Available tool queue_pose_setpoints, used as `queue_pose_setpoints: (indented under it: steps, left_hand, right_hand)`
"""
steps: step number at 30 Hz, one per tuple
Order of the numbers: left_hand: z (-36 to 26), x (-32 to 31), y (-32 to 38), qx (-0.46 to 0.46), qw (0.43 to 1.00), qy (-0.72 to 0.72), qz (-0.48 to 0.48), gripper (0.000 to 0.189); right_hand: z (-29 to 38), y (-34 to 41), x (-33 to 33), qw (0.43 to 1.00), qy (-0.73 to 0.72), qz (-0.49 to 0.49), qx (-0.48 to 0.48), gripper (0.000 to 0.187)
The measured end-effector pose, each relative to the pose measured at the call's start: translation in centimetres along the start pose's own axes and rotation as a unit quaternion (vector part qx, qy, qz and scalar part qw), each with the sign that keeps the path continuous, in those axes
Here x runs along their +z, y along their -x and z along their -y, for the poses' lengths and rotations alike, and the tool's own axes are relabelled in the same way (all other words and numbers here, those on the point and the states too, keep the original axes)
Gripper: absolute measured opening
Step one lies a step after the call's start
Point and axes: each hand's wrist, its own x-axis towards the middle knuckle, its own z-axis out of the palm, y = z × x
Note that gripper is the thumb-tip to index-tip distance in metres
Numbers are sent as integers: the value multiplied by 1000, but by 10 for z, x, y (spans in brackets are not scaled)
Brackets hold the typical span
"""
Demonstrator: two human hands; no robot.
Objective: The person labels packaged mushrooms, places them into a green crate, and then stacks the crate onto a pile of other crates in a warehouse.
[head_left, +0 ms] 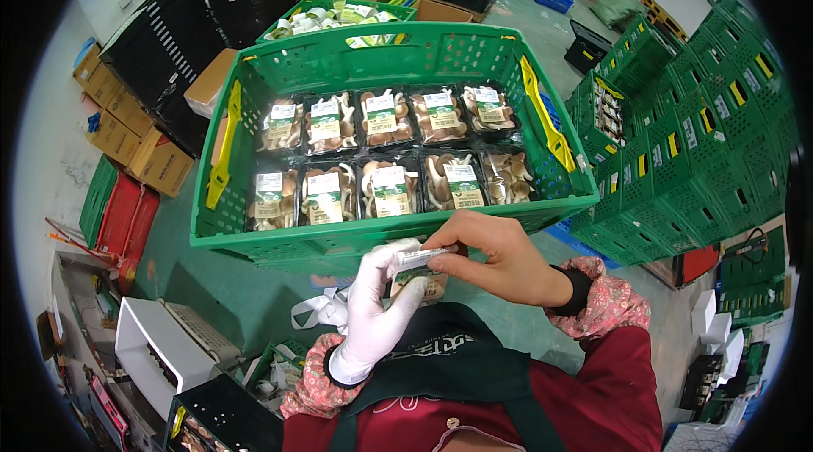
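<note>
My left hand point(375, 318), in a white glove, holds a strip of printed labels point(420, 257) in front of my apron. My bare right hand point(498, 255) pinches the right end of the upper label between thumb and fingers. A white paper ribbon point(317, 313) dangles in loops beside the glove. Just beyond both hands is a green plastic crate point(298, 239) with yellow handles. Two rows of film-wrapped mushroom packs point(387, 188) lie inside it. The near-row pack at the right end point(508, 177) shows no label; the others bear green-and-white ones.
Behind the crate, another green crate point(265, 32) holds a heap of labels. Stacked green crates point(692, 147) rise at the right. Cardboard boxes point(127, 125) stand at the left. At lower left are a white bin point(143, 337) and a black crate point(222, 404) with mushrooms.
</note>
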Motion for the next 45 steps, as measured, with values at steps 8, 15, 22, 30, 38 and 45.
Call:
queue_pose_setpoints:
  steps: [8,15,22,30,38,45]
  left_hand:
    - [13,8,-13,118,989,-87,5,29]
    - [-3,30,-21,82,986,144,18,61]
    - [11,28,-23,92,991,-68,-68,11]
    - [27,32,-21,-6,990,-110,91,31]
    - [28,-45,1,-211,970,67,-96,20]
    - [36,-108,44,-85,959,90,-257,29]
  right_hand:
    - [-20,8,-7,978,-175,-23,114,23]
    - [-8,6,-13,925,-334,-34,177,21]
    - [-11,9,-8,982,121,-97,-106,13]
    - [-20,-7,-55,930,301,-147,-149,9]
    - [-133,-25,-165,895,362,176,190,42]
    - [-173,-31,-130,754,535,295,241,54]
